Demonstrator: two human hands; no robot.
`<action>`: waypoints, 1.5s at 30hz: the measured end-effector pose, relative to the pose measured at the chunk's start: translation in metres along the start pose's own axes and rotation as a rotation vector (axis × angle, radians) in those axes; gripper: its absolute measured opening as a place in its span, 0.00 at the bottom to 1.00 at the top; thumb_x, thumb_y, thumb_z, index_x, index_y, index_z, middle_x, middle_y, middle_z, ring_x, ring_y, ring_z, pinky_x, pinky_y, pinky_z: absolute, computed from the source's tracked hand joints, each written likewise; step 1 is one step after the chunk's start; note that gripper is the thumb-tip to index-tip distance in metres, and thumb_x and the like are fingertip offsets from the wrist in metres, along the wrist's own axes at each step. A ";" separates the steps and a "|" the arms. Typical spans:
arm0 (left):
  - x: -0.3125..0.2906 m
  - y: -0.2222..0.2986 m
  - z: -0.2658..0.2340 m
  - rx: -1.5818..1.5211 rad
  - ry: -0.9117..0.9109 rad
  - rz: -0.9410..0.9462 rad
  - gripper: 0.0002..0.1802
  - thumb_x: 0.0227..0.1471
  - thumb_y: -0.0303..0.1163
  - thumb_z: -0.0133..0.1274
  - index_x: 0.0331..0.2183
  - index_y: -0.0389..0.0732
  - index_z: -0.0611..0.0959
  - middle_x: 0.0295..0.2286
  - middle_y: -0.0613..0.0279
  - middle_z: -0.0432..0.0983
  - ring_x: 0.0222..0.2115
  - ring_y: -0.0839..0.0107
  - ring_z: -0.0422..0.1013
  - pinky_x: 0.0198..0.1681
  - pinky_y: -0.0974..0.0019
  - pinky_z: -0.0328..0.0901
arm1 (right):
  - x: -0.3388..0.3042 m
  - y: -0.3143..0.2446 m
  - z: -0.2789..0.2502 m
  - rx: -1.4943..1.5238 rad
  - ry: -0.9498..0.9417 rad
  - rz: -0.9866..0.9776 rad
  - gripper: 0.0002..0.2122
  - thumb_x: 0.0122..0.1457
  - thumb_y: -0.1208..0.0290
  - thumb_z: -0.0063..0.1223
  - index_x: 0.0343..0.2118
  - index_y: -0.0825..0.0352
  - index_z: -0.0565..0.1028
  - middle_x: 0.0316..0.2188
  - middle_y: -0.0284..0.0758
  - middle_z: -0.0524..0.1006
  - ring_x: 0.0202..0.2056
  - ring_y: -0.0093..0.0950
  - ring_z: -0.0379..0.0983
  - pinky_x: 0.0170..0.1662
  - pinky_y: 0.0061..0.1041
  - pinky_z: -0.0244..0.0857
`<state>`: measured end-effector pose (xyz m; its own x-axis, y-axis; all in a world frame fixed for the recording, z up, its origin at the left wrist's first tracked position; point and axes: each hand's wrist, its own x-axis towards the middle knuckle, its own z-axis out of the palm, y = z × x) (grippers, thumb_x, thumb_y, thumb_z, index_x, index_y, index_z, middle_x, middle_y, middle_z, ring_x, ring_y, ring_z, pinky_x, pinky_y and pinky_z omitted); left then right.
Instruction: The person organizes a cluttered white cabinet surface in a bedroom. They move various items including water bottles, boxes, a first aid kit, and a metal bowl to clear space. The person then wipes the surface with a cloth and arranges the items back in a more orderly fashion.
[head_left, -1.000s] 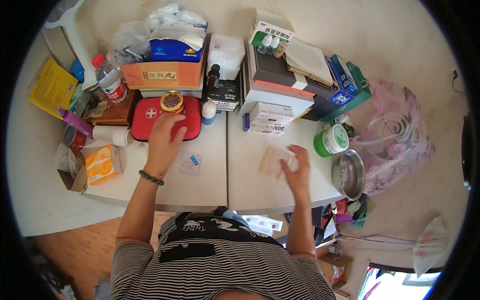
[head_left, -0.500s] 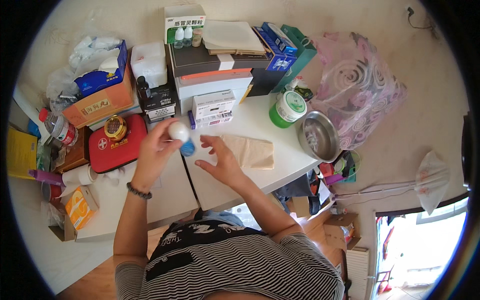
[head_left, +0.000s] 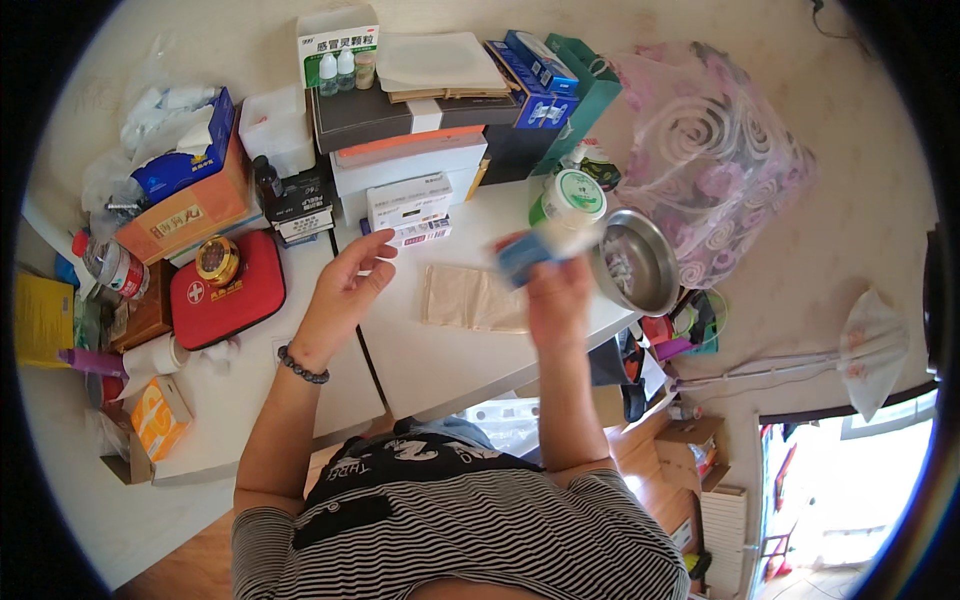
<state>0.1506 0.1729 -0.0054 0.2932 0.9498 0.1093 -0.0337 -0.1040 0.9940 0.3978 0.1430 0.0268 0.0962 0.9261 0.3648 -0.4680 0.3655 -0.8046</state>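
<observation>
My right hand (head_left: 560, 305) is closed round a small white-and-blue bottle (head_left: 527, 258), smeared by motion, over the right part of the table. The bottle is tilted, its blue part to the left and its white part toward the steel bowl (head_left: 655, 262). Small pale pieces lie inside that bowl. Over the table's middle, my left hand (head_left: 345, 290) is empty, fingers loosely bent and apart, with a beaded bracelet at the wrist. Just beyond its fingertips stand small white medicine boxes (head_left: 410, 203). A folded beige cloth or paper (head_left: 470, 297) lies flat between the hands.
A white tub with green (head_left: 572, 200) stands behind the bowl. Stacked boxes (head_left: 410, 155) line the wall. At left are a red first-aid case (head_left: 230, 290) with a gold-lidded jar (head_left: 217, 260), a plastic bottle (head_left: 115, 265) and an orange box (head_left: 160, 415). A seam crosses the white table (head_left: 400, 360).
The white-and-blue bottle has passed from my left hand to my right, which has swung right toward the bowl. My left hand has let go and moved slightly right. The view has shifted a little.
</observation>
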 end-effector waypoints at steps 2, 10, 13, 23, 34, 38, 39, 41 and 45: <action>-0.001 -0.001 -0.005 -0.005 -0.007 -0.014 0.22 0.59 0.34 0.52 0.53 0.39 0.73 0.42 0.64 0.73 0.41 0.77 0.68 0.44 0.73 0.63 | 0.010 -0.010 -0.001 -0.238 0.195 -0.115 0.16 0.55 0.82 0.55 0.46 0.71 0.68 0.44 0.41 0.76 0.47 0.31 0.74 0.50 0.29 0.69; -0.013 -0.008 0.001 -0.038 -0.016 -0.104 0.18 0.61 0.36 0.49 0.50 0.39 0.75 0.41 0.65 0.75 0.40 0.77 0.69 0.42 0.72 0.63 | 0.039 0.054 -0.066 -0.056 0.025 0.463 0.17 0.61 0.74 0.53 0.52 0.71 0.68 0.44 0.35 0.75 0.45 0.27 0.74 0.49 0.29 0.69; -0.016 -0.012 -0.003 -0.045 -0.016 -0.106 0.18 0.61 0.36 0.49 0.50 0.39 0.75 0.40 0.65 0.75 0.40 0.77 0.69 0.42 0.72 0.63 | 0.039 0.061 -0.067 0.068 -0.059 0.527 0.19 0.61 0.70 0.54 0.53 0.70 0.67 0.43 0.34 0.75 0.45 0.27 0.74 0.49 0.30 0.70; -0.016 -0.018 0.001 -0.043 0.014 -0.176 0.18 0.60 0.35 0.51 0.49 0.37 0.76 0.40 0.63 0.76 0.39 0.77 0.70 0.41 0.73 0.64 | 0.040 0.071 -0.076 0.244 -0.098 0.473 0.27 0.51 0.58 0.66 0.51 0.63 0.69 0.39 0.29 0.77 0.39 0.23 0.75 0.40 0.26 0.72; -0.005 -0.018 0.020 -0.087 -0.007 -0.147 0.19 0.57 0.30 0.54 0.50 0.37 0.75 0.40 0.63 0.75 0.40 0.76 0.70 0.44 0.71 0.66 | 0.037 0.077 -0.062 0.292 -0.057 0.412 0.30 0.48 0.58 0.69 0.50 0.63 0.67 0.42 0.29 0.75 0.42 0.23 0.72 0.45 0.25 0.69; 0.010 -0.024 0.053 -0.074 -0.072 -0.025 0.30 0.52 0.23 0.57 0.56 0.38 0.68 0.45 0.63 0.71 0.42 0.75 0.70 0.45 0.71 0.66 | 0.012 0.086 -0.027 0.034 -0.039 0.308 0.28 0.50 0.61 0.68 0.49 0.66 0.65 0.43 0.33 0.73 0.43 0.23 0.70 0.48 0.26 0.67; 0.013 -0.020 0.062 -0.029 -0.027 -0.004 0.31 0.52 0.22 0.57 0.56 0.37 0.67 0.45 0.63 0.72 0.42 0.75 0.70 0.45 0.71 0.67 | 0.006 0.083 -0.019 0.006 -0.040 0.295 0.27 0.51 0.61 0.67 0.49 0.67 0.65 0.43 0.33 0.73 0.43 0.23 0.70 0.47 0.27 0.67; 0.013 -0.015 0.067 -0.055 0.023 0.019 0.31 0.51 0.23 0.57 0.57 0.35 0.68 0.45 0.62 0.73 0.42 0.74 0.71 0.44 0.70 0.69 | 0.000 0.080 -0.011 -0.065 -0.002 0.223 0.19 0.59 0.63 0.59 0.47 0.68 0.67 0.40 0.33 0.74 0.40 0.23 0.70 0.44 0.26 0.67; 0.012 -0.010 0.058 -0.321 -0.015 -0.101 0.30 0.53 0.26 0.57 0.57 0.34 0.69 0.44 0.60 0.74 0.42 0.72 0.72 0.45 0.68 0.70 | 0.011 0.059 -0.020 0.054 -0.077 0.394 0.10 0.67 0.69 0.44 0.44 0.70 0.73 0.32 0.31 0.76 0.33 0.22 0.71 0.39 0.24 0.66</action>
<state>0.2102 0.1678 -0.0144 0.3246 0.9458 0.0123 -0.3017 0.0912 0.9490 0.3887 0.1771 -0.0261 -0.1655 0.9838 0.0690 -0.5018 -0.0238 -0.8647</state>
